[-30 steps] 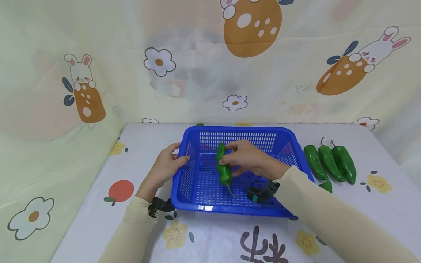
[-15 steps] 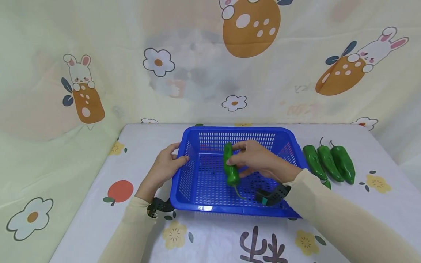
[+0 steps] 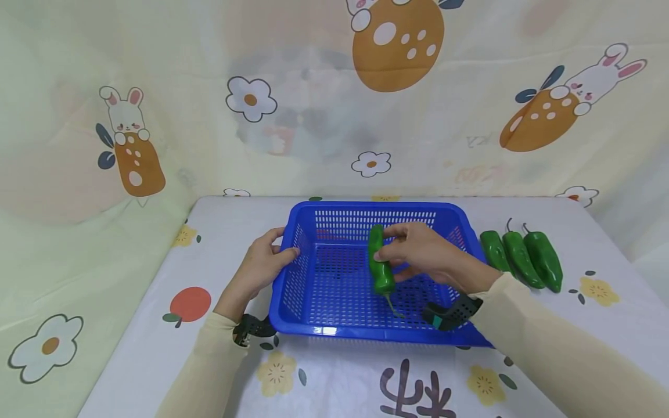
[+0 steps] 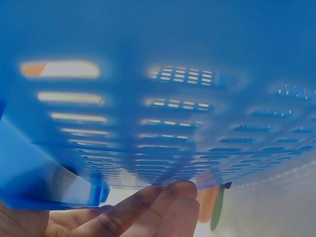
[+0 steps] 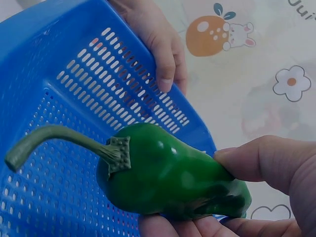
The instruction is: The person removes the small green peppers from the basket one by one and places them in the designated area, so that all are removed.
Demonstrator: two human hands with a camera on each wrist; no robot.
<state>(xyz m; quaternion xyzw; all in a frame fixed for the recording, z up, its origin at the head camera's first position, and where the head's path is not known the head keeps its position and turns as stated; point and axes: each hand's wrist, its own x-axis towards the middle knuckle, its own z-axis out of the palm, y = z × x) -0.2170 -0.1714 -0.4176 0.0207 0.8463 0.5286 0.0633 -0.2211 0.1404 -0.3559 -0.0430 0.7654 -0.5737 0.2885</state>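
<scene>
A blue plastic basket (image 3: 334,334) with slotted walls stands on the table. My left hand (image 3: 263,261) grips its left rim, the thumb over the edge and the fingers outside; the left wrist view shows those fingertips (image 4: 182,192) against the slotted wall. Over the inside of the basket my right hand (image 3: 418,249) pinches a green pepper (image 3: 381,267) between thumb and fingers. Its curved stem (image 5: 59,133) points toward the person in the head view. In the right wrist view the pepper's body fills the middle, partly covered by the fingers.
Several more green peppers lie right of the basket, one pepper (image 3: 543,261) outermost; the right sleeve (image 3: 554,337) passes in front of them. A patterned cloth (image 3: 313,116) hangs behind the table. Flowers are printed on the white tablecloth (image 3: 324,377).
My right hand has moved to the right with the pepper, from near the basket's middle toward its right side. The sleeve covers more of the outside peppers. My left hand stays on the rim.
</scene>
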